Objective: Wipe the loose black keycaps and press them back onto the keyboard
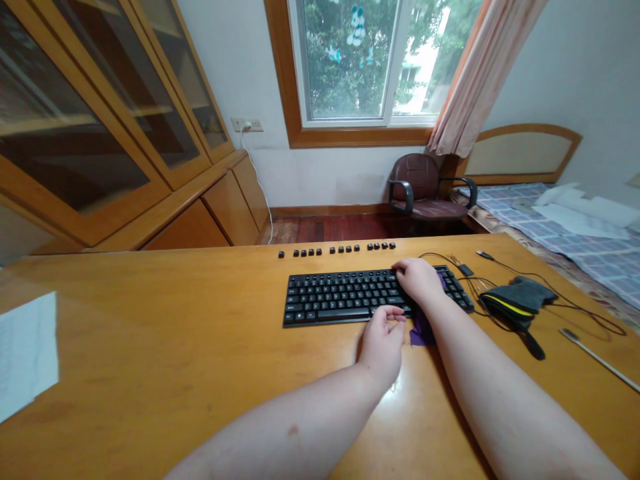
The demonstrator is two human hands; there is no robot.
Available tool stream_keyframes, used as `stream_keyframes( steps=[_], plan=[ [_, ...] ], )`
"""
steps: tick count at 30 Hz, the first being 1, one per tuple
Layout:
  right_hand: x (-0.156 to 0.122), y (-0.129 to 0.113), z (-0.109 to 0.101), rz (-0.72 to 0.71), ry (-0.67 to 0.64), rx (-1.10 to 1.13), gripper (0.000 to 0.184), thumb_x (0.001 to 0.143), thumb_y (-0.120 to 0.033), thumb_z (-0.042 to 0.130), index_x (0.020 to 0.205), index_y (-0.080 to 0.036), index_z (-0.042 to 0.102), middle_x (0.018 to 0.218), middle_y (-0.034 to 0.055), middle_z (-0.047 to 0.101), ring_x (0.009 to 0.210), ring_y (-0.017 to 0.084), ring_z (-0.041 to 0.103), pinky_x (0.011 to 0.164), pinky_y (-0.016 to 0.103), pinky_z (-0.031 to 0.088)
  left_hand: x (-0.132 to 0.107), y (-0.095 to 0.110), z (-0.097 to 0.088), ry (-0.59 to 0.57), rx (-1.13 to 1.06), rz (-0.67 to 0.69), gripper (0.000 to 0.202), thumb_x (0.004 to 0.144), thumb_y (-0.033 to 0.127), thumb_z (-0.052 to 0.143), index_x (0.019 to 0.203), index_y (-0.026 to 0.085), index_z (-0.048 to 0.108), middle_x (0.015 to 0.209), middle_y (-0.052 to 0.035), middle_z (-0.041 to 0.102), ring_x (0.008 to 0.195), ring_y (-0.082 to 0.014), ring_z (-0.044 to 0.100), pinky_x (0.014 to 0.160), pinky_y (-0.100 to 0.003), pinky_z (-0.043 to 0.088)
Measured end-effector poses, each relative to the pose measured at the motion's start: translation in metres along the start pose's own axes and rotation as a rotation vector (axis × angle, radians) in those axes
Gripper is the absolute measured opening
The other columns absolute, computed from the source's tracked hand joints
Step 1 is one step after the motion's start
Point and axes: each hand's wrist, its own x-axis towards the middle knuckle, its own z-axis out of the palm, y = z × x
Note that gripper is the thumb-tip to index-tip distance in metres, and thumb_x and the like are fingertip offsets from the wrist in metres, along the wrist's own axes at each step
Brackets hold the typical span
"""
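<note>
A black keyboard (pixel 340 297) lies on the desk, its upper row showing gaps between small raised parts. My right hand (pixel 420 279) reaches over its right part, fingers bent together and down at the back edge; whatever the fingertips grip is hidden. Purple cloth (pixel 423 331) shows beneath my right wrist, partly on the keyboard and partly on the wood. Close to the keyboard's front edge is my left hand (pixel 383 343), loosely curled with fingers apart and nothing visible in it. Several loose black keycaps (pixel 349 249) stand in a row behind the keyboard.
Right of the keyboard lie a dark grey cloth item with a yellow stripe (pixel 520 300), tangled black cables (pixel 585 307) and a thin white-handled brush (pixel 600 360). White paper (pixel 27 357) rests at the desk's left. Beyond the desk (pixel 175 333) stands an armchair (pixel 425 190).
</note>
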Motion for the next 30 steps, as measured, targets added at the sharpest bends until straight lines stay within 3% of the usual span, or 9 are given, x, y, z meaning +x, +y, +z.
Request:
stream_keyframes(
  steps=[5,9,14,17,20,23,26,28,30],
  plan=[
    [0.012,0.009,-0.006,0.169,0.161,0.074,0.03,0.083,-0.034,0.043,0.094,-0.019,0.067,0.099,0.0079,0.066,0.094,0.023,0.059,0.082,0.033,0.043,0.0,0.004,0.0,0.008,-0.008,-0.035,0.017,0.073,0.015,0.051,0.09,0.016,0.053,0.084,-0.0029,0.056,0.052,-0.0053,0.042,0.047,-0.018,0.031],
    [0.045,0.022,-0.004,0.243,-0.003,0.0,0.033,0.081,-0.033,0.047,0.107,-0.018,0.063,0.11,0.0113,0.062,0.101,0.027,0.057,0.086,0.035,0.042,0.0,0.006,-0.001,0.015,-0.015,-0.042,0.016,0.072,0.014,0.05,0.088,0.016,0.053,0.084,-0.0027,0.055,0.053,-0.0057,0.043,0.047,-0.019,0.031],
    [0.079,0.031,0.014,0.152,-0.154,-0.01,0.045,0.082,-0.026,0.047,0.127,-0.019,0.048,0.127,0.0125,0.051,0.109,0.025,0.053,0.089,0.033,0.039,0.002,0.006,0.0,0.027,-0.053,-0.065,0.015,0.07,0.013,0.05,0.084,0.016,0.053,0.082,-0.0024,0.055,0.052,-0.0062,0.043,0.047,-0.02,0.031],
    [0.086,0.032,0.023,0.131,-0.188,0.008,0.044,0.08,-0.029,0.052,0.123,-0.021,0.053,0.119,0.0115,0.058,0.103,0.025,0.056,0.085,0.032,0.041,0.003,0.006,0.001,0.034,-0.06,-0.067,0.016,0.069,0.012,0.05,0.084,0.016,0.053,0.081,-0.002,0.054,0.051,-0.0062,0.042,0.046,-0.02,0.03],
    [0.088,0.033,0.026,0.15,-0.194,0.025,0.033,0.076,-0.031,0.058,0.106,-0.02,0.065,0.104,0.0102,0.066,0.093,0.024,0.06,0.078,0.031,0.043,0.003,0.007,0.001,0.041,-0.054,-0.07,0.015,0.069,0.011,0.049,0.083,0.016,0.053,0.08,-0.0021,0.054,0.051,-0.0064,0.042,0.046,-0.02,0.03],
    [0.084,0.032,0.018,0.195,-0.164,0.034,0.025,0.075,-0.032,0.059,0.093,-0.018,0.069,0.095,0.011,0.068,0.085,0.024,0.062,0.071,0.03,0.043,0.003,0.006,0.001,0.039,-0.044,-0.066,0.014,0.07,0.012,0.05,0.083,0.016,0.053,0.079,-0.0018,0.054,0.05,-0.0064,0.042,0.045,-0.02,0.029],
    [0.062,0.018,0.001,0.217,-0.05,0.085,0.028,0.079,-0.037,0.053,0.095,-0.018,0.068,0.095,0.0103,0.068,0.082,0.022,0.061,0.07,0.03,0.043,0.003,0.004,-0.001,0.043,-0.061,-0.051,0.009,0.073,0.019,0.05,0.082,0.016,0.053,0.075,-0.001,0.054,0.048,-0.0061,0.042,0.045,-0.02,0.029],
    [0.034,0.001,-0.012,0.17,0.178,0.312,0.03,0.079,-0.041,0.054,0.093,-0.018,0.067,0.09,0.0074,0.068,0.073,0.019,0.06,0.068,0.029,0.043,0.003,0.003,-0.003,0.06,-0.109,-0.034,0.009,0.077,0.025,0.048,0.079,0.017,0.052,0.073,-0.0004,0.054,0.047,-0.0055,0.042,0.045,-0.02,0.028],
    [-0.001,-0.02,-0.025,0.158,0.241,0.524,0.034,0.077,-0.045,0.056,0.093,-0.018,0.067,0.076,0.0049,0.067,0.061,0.017,0.056,0.061,0.029,0.044,0.004,0.002,-0.005,0.089,-0.193,-0.021,0.016,0.079,0.032,0.047,0.076,0.017,0.05,0.071,0.0005,0.054,0.045,-0.0048,0.041,0.044,-0.02,0.026]
  ],
)
